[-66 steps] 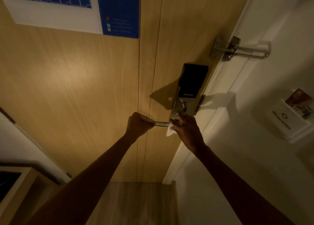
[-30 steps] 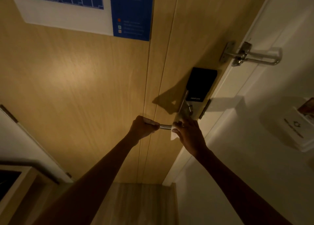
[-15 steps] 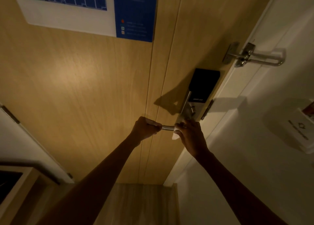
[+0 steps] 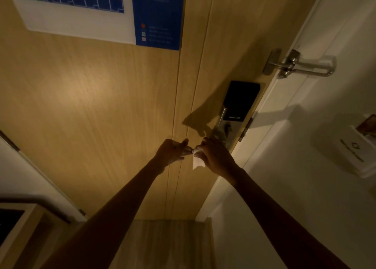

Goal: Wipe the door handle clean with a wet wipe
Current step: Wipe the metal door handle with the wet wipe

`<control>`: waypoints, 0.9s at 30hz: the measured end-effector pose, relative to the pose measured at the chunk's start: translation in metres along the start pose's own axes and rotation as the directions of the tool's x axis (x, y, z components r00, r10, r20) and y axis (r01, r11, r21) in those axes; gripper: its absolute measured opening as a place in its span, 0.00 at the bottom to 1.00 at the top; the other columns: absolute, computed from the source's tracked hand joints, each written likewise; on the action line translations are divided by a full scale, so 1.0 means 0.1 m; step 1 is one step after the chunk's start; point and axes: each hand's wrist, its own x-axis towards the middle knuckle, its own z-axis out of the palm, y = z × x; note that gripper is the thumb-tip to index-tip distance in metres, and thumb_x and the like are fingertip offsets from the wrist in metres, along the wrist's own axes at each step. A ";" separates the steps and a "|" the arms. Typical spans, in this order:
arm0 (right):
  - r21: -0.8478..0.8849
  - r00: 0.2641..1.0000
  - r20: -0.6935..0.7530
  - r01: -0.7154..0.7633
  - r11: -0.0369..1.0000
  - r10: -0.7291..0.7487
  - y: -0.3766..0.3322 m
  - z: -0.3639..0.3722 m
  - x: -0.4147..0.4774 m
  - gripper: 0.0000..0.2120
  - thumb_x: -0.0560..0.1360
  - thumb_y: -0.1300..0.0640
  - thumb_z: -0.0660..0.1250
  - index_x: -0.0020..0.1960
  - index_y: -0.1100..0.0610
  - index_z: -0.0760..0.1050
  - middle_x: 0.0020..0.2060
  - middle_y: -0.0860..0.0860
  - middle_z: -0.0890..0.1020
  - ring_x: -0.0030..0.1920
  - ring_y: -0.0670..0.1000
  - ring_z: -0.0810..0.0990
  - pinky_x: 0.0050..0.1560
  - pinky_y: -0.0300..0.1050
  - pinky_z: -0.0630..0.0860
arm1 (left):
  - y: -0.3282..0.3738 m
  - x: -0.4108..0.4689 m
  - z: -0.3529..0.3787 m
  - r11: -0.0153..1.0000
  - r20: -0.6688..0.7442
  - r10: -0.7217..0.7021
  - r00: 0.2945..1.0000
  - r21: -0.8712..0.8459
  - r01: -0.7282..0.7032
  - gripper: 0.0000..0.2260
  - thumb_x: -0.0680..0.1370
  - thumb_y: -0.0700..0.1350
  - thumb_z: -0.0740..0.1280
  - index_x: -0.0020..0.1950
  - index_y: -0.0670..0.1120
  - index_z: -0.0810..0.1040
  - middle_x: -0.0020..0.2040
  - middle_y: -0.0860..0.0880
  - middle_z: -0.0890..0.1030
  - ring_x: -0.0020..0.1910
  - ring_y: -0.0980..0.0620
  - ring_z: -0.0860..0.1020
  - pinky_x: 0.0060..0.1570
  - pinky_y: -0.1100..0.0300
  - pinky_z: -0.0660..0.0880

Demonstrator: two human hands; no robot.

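Note:
A wooden door (image 4: 101, 106) carries a smart lock (image 4: 240, 102) with a metal lever door handle (image 4: 192, 151). Only a short stub of the lever shows between my hands. My left hand (image 4: 172, 153) pinches the lever's free end with its fingertips, thumb lifted. My right hand (image 4: 215, 157) is wrapped round the lever just to the right of that stub, shut on a white wet wipe (image 4: 197, 163). A corner of the wipe hangs below my fingers. The rest of the lever is hidden under my right hand.
A metal swing-bar door guard (image 4: 301, 67) sits above the lock at the white door frame (image 4: 284, 98). A blue and white notice (image 4: 114, 14) hangs on the door. A white card holder (image 4: 352, 148) is on the right wall. A wooden cabinet (image 4: 18, 228) stands lower left.
My right hand has slid the wipe leftward along the lever from the lock side toward the free end. My left hand has loosened from a full grip to fingertips at the tip.

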 end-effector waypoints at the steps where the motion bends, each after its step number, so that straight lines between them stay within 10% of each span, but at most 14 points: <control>1: 0.040 0.998 0.064 -0.022 0.999 0.019 0.04 -0.04 0.04 0.12 0.79 0.51 0.64 0.58 0.55 0.78 0.54 0.52 0.80 0.56 0.50 0.78 0.58 0.46 0.74 | 0.02 -0.01 0.00 1.000 -0.003 -0.022 1.000 -0.015 0.022 0.18 0.78 0.54 0.64 0.51 0.40 0.83 0.46 0.46 0.86 0.45 0.55 0.84 0.40 0.65 0.81; 27: -0.082 0.997 -0.068 -0.053 0.995 0.047 0.24 -0.04 -0.17 0.07 0.74 0.55 0.70 0.50 0.56 0.79 0.52 0.52 0.81 0.58 0.53 0.77 0.60 0.54 0.74 | 0.05 0.02 0.05 0.999 -0.013 -0.035 0.999 -0.030 0.035 0.27 0.81 0.57 0.53 0.52 0.37 0.83 0.49 0.42 0.85 0.42 0.56 0.83 0.36 0.69 0.79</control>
